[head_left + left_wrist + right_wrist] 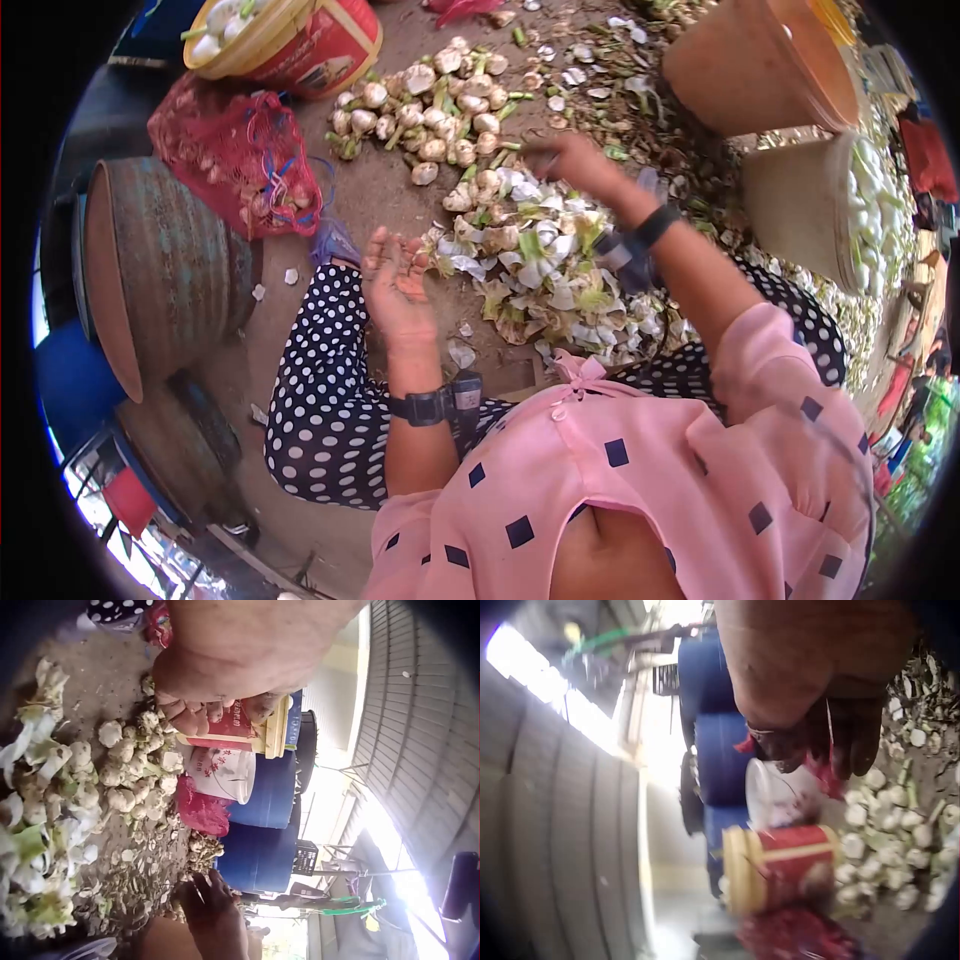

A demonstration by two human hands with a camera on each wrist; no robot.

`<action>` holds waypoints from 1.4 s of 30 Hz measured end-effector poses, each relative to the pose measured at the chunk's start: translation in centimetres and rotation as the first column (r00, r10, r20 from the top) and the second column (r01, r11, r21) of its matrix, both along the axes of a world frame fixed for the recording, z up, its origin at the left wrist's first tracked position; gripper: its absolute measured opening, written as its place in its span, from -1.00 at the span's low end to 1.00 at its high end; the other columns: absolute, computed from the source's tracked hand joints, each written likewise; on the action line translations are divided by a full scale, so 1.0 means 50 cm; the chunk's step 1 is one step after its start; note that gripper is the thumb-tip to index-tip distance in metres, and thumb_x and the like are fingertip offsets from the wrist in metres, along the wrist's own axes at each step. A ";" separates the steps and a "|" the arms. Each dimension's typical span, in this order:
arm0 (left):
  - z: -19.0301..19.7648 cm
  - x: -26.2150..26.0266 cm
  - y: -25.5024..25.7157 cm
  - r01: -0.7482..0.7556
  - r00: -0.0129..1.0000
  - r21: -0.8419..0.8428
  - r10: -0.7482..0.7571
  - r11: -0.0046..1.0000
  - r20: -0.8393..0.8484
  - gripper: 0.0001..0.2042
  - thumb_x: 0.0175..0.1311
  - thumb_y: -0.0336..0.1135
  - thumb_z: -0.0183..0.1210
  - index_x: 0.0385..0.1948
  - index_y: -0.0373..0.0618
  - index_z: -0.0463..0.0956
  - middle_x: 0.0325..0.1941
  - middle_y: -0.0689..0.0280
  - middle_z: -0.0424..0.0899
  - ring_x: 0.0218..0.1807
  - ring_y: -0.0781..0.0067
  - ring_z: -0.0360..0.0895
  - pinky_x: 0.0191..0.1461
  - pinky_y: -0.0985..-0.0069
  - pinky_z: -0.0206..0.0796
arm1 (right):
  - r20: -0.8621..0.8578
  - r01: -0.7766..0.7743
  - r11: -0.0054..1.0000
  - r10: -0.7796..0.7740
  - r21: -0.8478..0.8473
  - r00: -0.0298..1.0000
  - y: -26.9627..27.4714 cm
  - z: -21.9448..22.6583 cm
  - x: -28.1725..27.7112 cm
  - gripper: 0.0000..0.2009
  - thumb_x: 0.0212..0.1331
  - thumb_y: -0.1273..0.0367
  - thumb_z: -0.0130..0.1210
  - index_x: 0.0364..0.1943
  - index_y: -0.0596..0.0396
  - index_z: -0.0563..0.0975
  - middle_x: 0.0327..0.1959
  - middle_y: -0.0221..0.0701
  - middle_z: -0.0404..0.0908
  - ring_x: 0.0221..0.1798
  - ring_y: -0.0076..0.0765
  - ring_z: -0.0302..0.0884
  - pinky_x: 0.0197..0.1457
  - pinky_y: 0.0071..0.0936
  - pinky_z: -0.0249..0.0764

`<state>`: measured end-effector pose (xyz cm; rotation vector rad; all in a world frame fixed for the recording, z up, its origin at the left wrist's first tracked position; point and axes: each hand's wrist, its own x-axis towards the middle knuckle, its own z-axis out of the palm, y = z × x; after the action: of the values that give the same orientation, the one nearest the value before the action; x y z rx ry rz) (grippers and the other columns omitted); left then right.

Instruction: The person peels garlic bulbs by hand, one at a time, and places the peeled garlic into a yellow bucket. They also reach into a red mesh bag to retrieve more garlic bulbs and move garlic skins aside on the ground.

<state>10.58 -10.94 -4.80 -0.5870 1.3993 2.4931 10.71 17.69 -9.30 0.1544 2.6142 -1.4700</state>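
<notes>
My left hand [396, 285] is palm up with loosely bent fingers above the ground, left of the peel heap, and nothing shows in its grasp. The right hand [578, 165], blurred, reaches over the far edge of the heap with its fingers pointing toward the garlic. In the left wrist view that right hand [214, 909] has its fingers extended. Just beyond both hands lies a pile of garlic bulbs [432, 112], some with green stem stubs. The heap of papery white and green peels [540, 255] spreads between my legs.
A red mesh bag [225, 160] and a red-yellow bucket [310, 50] of peeled garlic stand at left, by a rusty metal drum [175, 270]. At right are an orange tub [755, 70] and a tipped whitish bucket [800, 205] of garlic. Blue barrels [259, 855] stand farther off.
</notes>
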 end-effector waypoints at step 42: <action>0.192 0.131 0.119 0.433 0.852 -0.001 -0.409 0.902 -0.327 -0.47 0.11 -0.46 0.13 0.18 -0.13 0.23 -0.11 0.22 0.51 -0.08 0.33 0.49 0.05 0.53 0.32 | 0.228 0.305 0.390 -0.232 -0.869 0.946 -0.150 0.234 0.235 -0.83 0.05 0.39 0.18 -0.35 0.24 0.55 -0.51 -0.45 0.53 -0.50 -0.54 0.47 -0.39 -0.54 0.44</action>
<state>17.14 -5.01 4.78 0.1475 1.3508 2.3238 22.44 10.19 2.39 0.5012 1.3959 -2.6870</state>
